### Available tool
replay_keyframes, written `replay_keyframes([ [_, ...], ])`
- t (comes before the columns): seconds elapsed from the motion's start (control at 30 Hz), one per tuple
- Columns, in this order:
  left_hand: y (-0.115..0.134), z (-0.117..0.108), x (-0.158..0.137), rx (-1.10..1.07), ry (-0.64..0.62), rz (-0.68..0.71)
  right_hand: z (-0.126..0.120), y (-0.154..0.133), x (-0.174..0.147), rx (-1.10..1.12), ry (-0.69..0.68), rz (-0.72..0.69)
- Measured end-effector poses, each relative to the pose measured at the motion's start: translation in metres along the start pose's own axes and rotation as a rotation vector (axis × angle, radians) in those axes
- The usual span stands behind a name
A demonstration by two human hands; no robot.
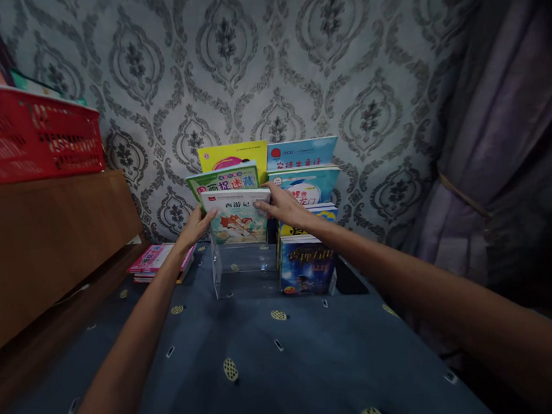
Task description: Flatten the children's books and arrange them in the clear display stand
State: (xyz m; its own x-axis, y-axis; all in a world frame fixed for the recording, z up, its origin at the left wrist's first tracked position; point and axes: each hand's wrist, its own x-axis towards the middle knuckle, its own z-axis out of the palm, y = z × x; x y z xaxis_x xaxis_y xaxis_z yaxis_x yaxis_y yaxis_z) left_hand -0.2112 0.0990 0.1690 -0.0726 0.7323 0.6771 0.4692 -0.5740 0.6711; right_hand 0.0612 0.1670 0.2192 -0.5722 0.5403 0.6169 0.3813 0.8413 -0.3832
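My left hand [196,225] grips the left edge of a white picture book [238,225] with Chinese lettering. On its upper right edge, my right hand [280,205] grips the same book, thumb in front. The book stands nearly upright in a clear tiered book rack [243,278]. Behind it are a green book [224,180] and a yellow book [234,150]. The rack's right side holds a light blue book [310,149], a teal book [324,179], a yellow-and-blue book [327,214] partly behind my right wrist, and a dark blue book [306,265] at the front.
Several books [153,258] lie stacked left of the rack on a dark blue patterned cloth [259,366]. A red basket [29,133] stands on a wooden piece of furniture [56,241] at left. Patterned wallpaper [228,65] rises behind; a tied curtain [481,173] hangs at right.
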Motion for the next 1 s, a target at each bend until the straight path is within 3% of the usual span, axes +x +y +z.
replay_keyframes([
  [0.23, -0.010, 0.000, 0.004, 0.111, -0.026, 0.017, 0.001, 0.003, 0.002, -0.020, 0.039, -0.011],
  [0.47, -0.007, 0.006, -0.005, 0.280, 0.025, 0.039, 0.010, 0.004, -0.003, -0.022, 0.185, -0.072],
  [0.6, -0.008, 0.003, 0.001, 0.339, -0.039, 0.023, 0.013, 0.006, -0.002, -0.004, 0.204, -0.051],
  [0.77, -0.007, -0.002, 0.011, 0.286, -0.110, 0.055, 0.014, 0.011, 0.006, -0.017, 0.226, -0.045],
  [1.0, -0.006, 0.005, 0.014, 0.276, -0.038, 0.047, 0.018, 0.008, 0.007, -0.009, 0.276, -0.012],
])
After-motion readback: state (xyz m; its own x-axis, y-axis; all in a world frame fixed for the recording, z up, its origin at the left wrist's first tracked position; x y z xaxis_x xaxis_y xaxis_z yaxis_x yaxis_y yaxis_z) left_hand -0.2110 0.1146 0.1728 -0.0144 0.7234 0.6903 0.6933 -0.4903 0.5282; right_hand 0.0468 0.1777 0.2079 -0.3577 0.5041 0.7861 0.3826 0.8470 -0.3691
